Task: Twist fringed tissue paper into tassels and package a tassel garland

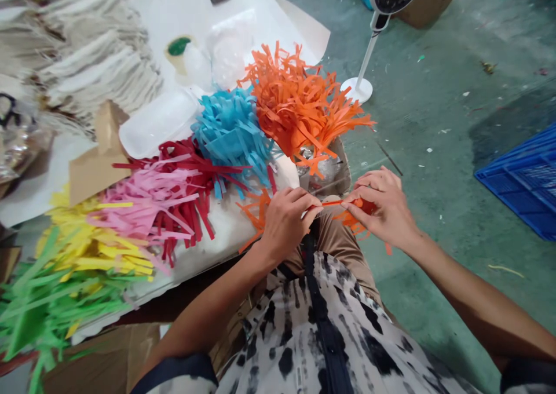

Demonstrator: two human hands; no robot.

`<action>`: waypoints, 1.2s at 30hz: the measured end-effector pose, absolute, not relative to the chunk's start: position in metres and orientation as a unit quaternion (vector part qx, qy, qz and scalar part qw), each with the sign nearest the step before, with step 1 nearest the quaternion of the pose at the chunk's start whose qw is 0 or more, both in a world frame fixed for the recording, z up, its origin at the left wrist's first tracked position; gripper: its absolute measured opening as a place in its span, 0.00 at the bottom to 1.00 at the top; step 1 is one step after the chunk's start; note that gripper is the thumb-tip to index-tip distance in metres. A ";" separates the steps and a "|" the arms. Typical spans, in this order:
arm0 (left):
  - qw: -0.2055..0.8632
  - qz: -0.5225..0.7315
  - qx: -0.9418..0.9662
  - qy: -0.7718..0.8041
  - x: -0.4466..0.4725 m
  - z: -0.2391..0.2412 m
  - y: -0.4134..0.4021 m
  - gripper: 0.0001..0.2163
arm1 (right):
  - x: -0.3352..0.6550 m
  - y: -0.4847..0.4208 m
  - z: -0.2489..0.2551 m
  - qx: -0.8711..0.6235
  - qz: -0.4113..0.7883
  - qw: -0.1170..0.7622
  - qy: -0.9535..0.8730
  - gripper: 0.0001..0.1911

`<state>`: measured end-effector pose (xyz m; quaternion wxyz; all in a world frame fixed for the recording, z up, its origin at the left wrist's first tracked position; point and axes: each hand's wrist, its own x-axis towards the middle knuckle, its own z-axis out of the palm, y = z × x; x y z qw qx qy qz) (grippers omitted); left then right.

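Over my lap, my left hand (289, 217) and my right hand (382, 205) each pinch one end of a twisted orange fringed strip (332, 203), drawn level between them. Loose orange fringe dangles under both hands. Just beyond them lies a heap of orange fringed strips (299, 104) at the table's corner. To its left are piles of blue strips (232, 127), dark red strips (202, 203) and pink strips (150, 197). Yellow strips (99, 243) and green strips (65, 301) spread along the table's near left side. What the strips are made of I cannot tell.
Bundles of off-white cord-like material (95, 52) fill the back left. A clear plastic container (158, 121), brown cardboard (98, 168) and a tape roll (178, 49) lie on the table. On the floor stand a white fan (365, 64) and a blue crate (525, 179).
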<state>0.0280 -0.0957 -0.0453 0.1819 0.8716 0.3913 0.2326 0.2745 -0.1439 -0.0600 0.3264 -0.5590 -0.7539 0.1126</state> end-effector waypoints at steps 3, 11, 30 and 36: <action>0.218 0.239 0.860 0.396 0.027 -0.044 -0.094 0.04 | 0.272 -0.144 -0.057 -0.581 0.132 0.318 -0.738 0.04; 0.213 0.268 0.833 0.434 0.025 -0.046 -0.091 0.04 | 0.266 -0.136 -0.041 -0.608 0.134 0.251 -0.742 0.05; 0.197 0.163 0.839 0.480 0.011 -0.029 -0.087 0.04 | 0.255 -0.136 -0.042 -0.635 0.102 0.217 -0.735 0.03; 0.177 0.160 0.893 0.381 0.013 -0.034 -0.090 0.16 | 0.256 -0.136 -0.049 -0.647 0.100 0.231 -0.720 0.03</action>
